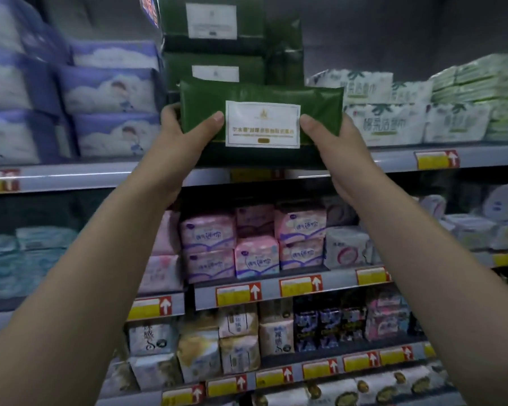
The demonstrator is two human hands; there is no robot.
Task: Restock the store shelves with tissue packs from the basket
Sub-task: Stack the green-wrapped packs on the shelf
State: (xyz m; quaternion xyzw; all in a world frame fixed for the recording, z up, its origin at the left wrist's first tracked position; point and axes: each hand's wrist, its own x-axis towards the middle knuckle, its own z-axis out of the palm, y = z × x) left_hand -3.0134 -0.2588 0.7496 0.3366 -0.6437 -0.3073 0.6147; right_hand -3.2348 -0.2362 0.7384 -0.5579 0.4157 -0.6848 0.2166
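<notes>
A dark green tissue pack (261,95) with a white label is held up at the front of the upper shelf (71,175). My left hand (185,139) grips its left end, thumb on the front face. My right hand (332,142) grips its right end the same way. Behind it, more green tissue packs (214,42) are stacked up on that shelf. The basket is out of sight.
Purple-and-white packs (106,92) fill the shelf to the left, white-and-green packs (393,112) to the right. Lower shelves hold pink packs (247,244) and several other small packs. Yellow-and-red price tags (436,159) line the shelf edges.
</notes>
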